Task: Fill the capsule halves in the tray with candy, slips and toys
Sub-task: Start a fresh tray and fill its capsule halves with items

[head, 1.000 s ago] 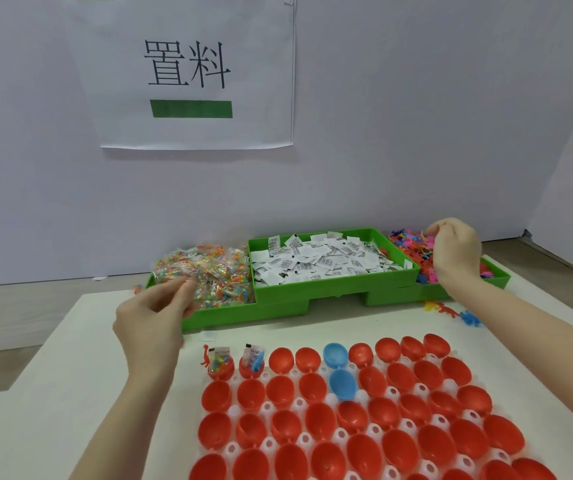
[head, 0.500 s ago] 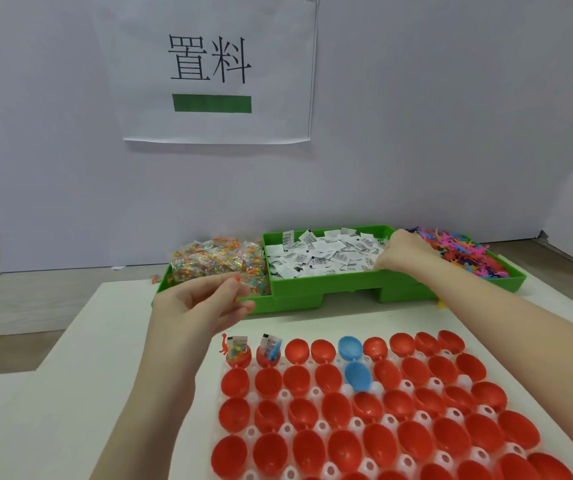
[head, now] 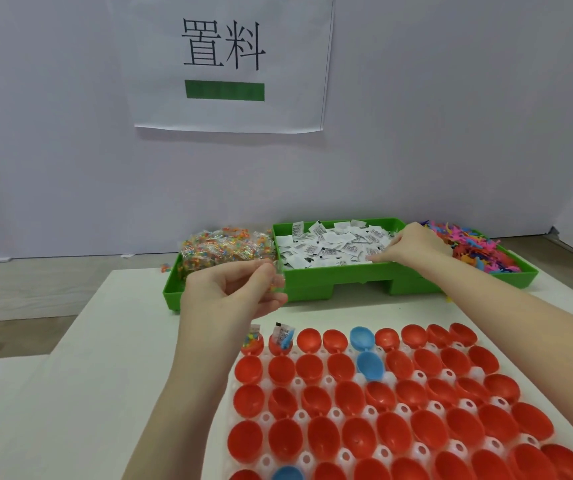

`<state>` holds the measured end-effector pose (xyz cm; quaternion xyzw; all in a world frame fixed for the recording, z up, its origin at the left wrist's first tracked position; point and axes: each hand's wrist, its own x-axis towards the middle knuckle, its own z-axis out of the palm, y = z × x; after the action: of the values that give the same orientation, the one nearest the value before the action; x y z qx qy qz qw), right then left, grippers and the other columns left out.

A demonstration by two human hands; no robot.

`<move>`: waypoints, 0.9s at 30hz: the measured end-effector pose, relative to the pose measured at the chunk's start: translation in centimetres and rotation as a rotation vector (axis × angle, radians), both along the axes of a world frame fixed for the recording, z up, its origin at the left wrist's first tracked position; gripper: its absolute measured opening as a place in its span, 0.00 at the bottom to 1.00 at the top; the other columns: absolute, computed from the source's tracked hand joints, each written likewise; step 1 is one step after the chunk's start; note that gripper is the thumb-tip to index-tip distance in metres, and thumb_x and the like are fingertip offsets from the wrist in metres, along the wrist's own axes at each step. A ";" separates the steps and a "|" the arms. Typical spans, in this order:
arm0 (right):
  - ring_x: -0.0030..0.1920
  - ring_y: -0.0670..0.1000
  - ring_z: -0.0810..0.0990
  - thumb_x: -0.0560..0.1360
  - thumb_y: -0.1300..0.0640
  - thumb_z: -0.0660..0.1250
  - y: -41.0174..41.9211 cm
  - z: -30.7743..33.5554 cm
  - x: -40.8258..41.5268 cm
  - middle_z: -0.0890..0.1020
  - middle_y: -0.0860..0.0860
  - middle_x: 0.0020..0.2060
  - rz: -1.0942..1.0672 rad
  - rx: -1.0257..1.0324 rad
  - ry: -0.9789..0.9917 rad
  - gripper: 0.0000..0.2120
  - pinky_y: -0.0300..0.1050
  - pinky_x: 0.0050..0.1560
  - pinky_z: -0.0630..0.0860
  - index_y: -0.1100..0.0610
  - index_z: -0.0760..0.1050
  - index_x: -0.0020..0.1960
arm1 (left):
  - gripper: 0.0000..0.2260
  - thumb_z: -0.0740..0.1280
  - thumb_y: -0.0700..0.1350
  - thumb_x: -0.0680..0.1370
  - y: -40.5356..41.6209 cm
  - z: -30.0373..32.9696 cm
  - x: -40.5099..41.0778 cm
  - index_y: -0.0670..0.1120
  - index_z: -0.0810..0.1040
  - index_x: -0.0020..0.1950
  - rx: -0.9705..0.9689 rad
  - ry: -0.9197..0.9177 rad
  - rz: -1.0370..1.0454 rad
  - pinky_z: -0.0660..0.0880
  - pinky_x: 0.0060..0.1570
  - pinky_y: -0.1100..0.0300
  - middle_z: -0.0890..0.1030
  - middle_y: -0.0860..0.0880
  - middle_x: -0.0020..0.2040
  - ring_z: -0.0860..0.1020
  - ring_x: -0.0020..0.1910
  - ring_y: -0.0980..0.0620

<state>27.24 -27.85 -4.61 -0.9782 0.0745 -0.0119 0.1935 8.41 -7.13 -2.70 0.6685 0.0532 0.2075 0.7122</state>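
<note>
The left hand [head: 233,292] pinches a clear candy packet [head: 275,283] in curled fingers, just ahead of the candy pile [head: 224,251] (heaped in the green bin's [head: 312,285] left section). Below those fingers, the capsule tray [head: 402,407] lies on the white worktop [head: 105,393]. The right hand [head: 413,247] has its fingers curled into the paper slips [head: 330,247]; toys [head: 479,247] lie beyond.

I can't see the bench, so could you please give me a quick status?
Left hand pinches a candy packet. Right hand in the slips bin. Two capsule halves filled. Nothing in the way.
</note>
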 end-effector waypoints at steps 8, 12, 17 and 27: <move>0.38 0.54 0.75 0.68 0.39 0.71 -0.1 0.0 -0.3 0.79 0.54 0.40 -0.011 0.005 -0.025 0.25 0.40 0.31 0.64 0.62 0.76 0.47 | 0.09 0.66 0.38 0.76 -0.9 -0.4 0.2 0.48 0.80 0.38 0.051 0.041 -0.071 0.75 0.30 0.70 0.84 0.50 0.34 0.82 0.30 0.55; 0.46 0.53 0.78 0.67 0.36 0.69 0.4 -0.2 -0.1 0.81 0.51 0.48 -0.006 -0.081 -0.021 0.26 0.43 0.42 0.72 0.57 0.77 0.51 | 0.10 0.66 0.37 0.76 -1.0 -0.4 0.3 0.48 0.80 0.36 0.029 0.072 -0.082 0.75 0.30 0.71 0.83 0.49 0.33 0.82 0.30 0.54; 0.53 0.54 0.78 0.69 0.42 0.71 0.2 -0.5 0.2 0.80 0.51 0.55 0.032 -0.061 -0.049 0.19 0.48 0.51 0.76 0.55 0.79 0.51 | 0.11 0.66 0.37 0.76 -1.0 -0.3 0.3 0.47 0.80 0.35 0.014 0.088 -0.080 0.75 0.30 0.70 0.84 0.49 0.33 0.82 0.29 0.54; 0.39 0.40 0.75 0.67 0.53 0.74 1.1 2.1 -4.7 0.80 0.47 0.35 0.168 0.765 -0.246 0.10 0.41 0.47 0.66 0.59 0.80 0.41 | 0.08 0.66 0.39 0.75 -1.1 -0.4 -0.1 0.46 0.82 0.39 -0.041 0.033 -0.107 0.75 0.34 0.71 0.84 0.48 0.34 0.83 0.34 0.55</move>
<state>22.51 -26.79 -2.49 -0.8296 -0.0302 -0.0846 0.5511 8.35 -8.25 -3.13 0.6591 0.0334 0.1570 0.7348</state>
